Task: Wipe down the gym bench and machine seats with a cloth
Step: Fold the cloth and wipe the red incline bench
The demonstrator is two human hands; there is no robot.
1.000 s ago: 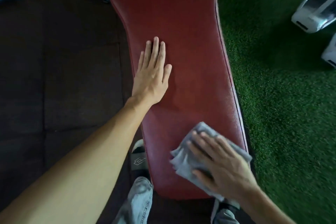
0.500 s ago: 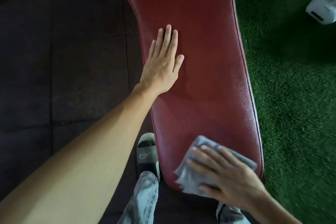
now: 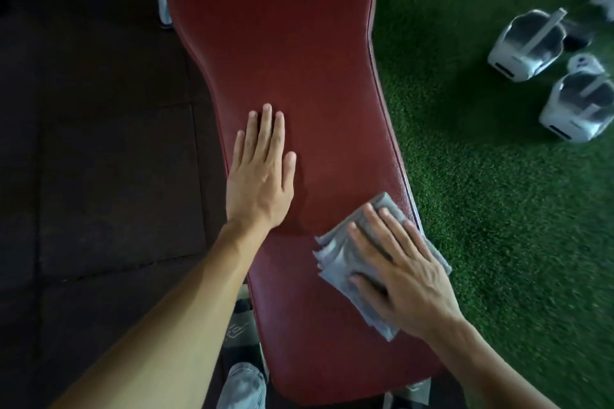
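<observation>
The folded grey cloth lies flat on the red padded bench, near its right edge, and your right hand presses down on it with straight, spread fingers, its edges showing past your fingertips and palm. Your left hand rests flat on the pad near the left edge, fingers straight, holding nothing. Green turf lies to the right, dark floor mats to the left.

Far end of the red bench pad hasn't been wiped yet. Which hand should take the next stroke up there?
Probably the right hand: it already presses the folded grey cloth flat on the bench pad near its right edge. The left hand lies bare and flat further up, by the left edge, bracing.
</observation>
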